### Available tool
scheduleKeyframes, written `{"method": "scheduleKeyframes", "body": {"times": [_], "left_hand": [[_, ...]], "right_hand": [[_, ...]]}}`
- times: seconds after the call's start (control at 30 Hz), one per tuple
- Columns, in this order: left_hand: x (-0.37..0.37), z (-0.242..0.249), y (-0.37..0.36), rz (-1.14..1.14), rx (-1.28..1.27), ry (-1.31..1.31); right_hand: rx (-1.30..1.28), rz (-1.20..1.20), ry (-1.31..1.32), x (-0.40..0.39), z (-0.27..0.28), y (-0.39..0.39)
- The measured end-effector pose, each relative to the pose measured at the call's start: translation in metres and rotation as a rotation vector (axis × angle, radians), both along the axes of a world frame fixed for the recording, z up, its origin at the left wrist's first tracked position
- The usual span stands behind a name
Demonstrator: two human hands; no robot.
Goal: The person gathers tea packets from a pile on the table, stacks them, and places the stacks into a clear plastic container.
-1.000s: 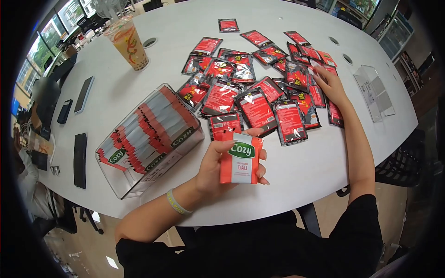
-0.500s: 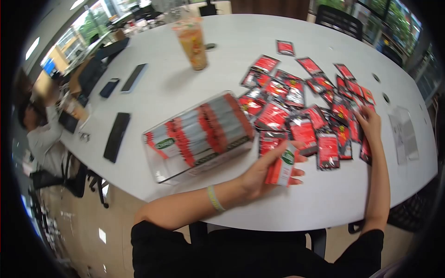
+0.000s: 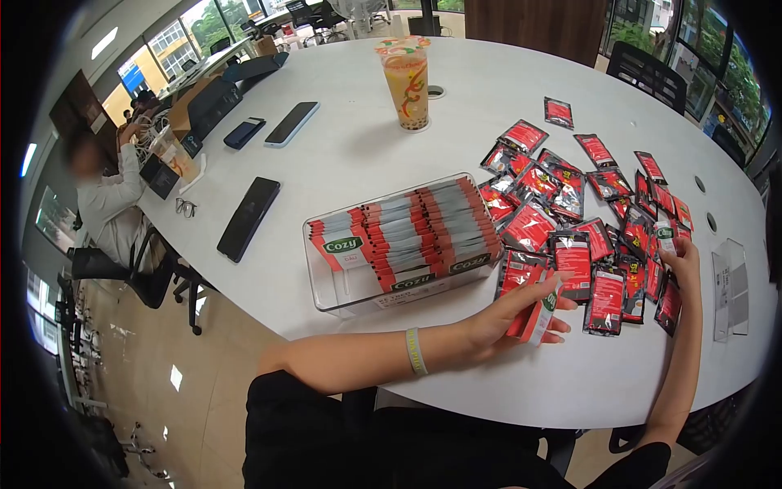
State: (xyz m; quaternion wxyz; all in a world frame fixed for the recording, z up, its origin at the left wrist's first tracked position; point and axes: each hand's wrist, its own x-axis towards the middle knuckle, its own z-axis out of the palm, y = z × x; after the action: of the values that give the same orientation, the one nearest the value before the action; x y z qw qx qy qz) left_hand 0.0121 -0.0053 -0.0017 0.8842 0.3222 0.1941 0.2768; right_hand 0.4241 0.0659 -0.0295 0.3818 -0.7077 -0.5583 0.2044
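Note:
My left hand [image 3: 497, 322] is closed around red-and-white Cozy sachets [image 3: 541, 316], just in front of the pile. At the pile's right side, my right hand [image 3: 683, 265] pinches a Cozy sachet [image 3: 665, 236] with a green label. Many red-and-black packets [image 3: 531, 225] lie heaped between and beyond the hands. Left of them stands a clear plastic box [image 3: 326, 295] holding rows of Cozy sachets [image 3: 399, 232]; one at its left end tilts outward, label up.
A drink cup [image 3: 407, 94] stands at the back. Phones [image 3: 249, 218] and a pair of glasses [image 3: 186, 208] lie to the left. A clear acrylic stand [image 3: 731, 289] is at the right. Another person [image 3: 106, 196] sits at the far left.
The view has swung left, so everything sits further right in it. A Cozy sachet now shows in my right hand at the pile. My left hand still holds its sachets.

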Motion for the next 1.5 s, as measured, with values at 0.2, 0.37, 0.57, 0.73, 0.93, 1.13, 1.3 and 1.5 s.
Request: {"method": "scheduleKeyframes", "body": {"times": [0.2,0.37,0.57,0.73,0.93,1.13,1.3,1.5], "left_hand": [[0.003,-0.002,-0.001,0.075,-0.04,0.016],[0.0,-0.003,0.002,0.03,-0.028,0.027],[0.0,0.003,0.0,0.052,-0.028,0.043],[0.0,-0.007,-0.003,0.145,0.046,-0.044],[0.008,-0.026,-0.01,0.169,0.207,0.096],[0.002,0.007,-0.023,-0.097,0.31,0.358],[0.004,-0.007,-0.022,-0.086,0.321,0.315],[0.001,-0.002,-0.009,-0.018,0.202,0.062]], "right_hand": [[0.208,-0.061,-0.09,-0.028,0.003,-0.007],[0.492,-0.018,-0.623,-0.063,0.022,-0.019],[0.41,0.006,-0.616,-0.08,0.034,-0.028],[0.578,0.135,0.199,-0.125,0.053,-0.047],[0.229,0.677,0.496,-0.211,0.03,-0.109],[0.171,0.751,0.185,-0.213,0.016,-0.115],[0.451,0.818,-0.047,-0.208,0.031,-0.104],[0.448,0.301,-0.346,-0.142,0.042,-0.058]]}}
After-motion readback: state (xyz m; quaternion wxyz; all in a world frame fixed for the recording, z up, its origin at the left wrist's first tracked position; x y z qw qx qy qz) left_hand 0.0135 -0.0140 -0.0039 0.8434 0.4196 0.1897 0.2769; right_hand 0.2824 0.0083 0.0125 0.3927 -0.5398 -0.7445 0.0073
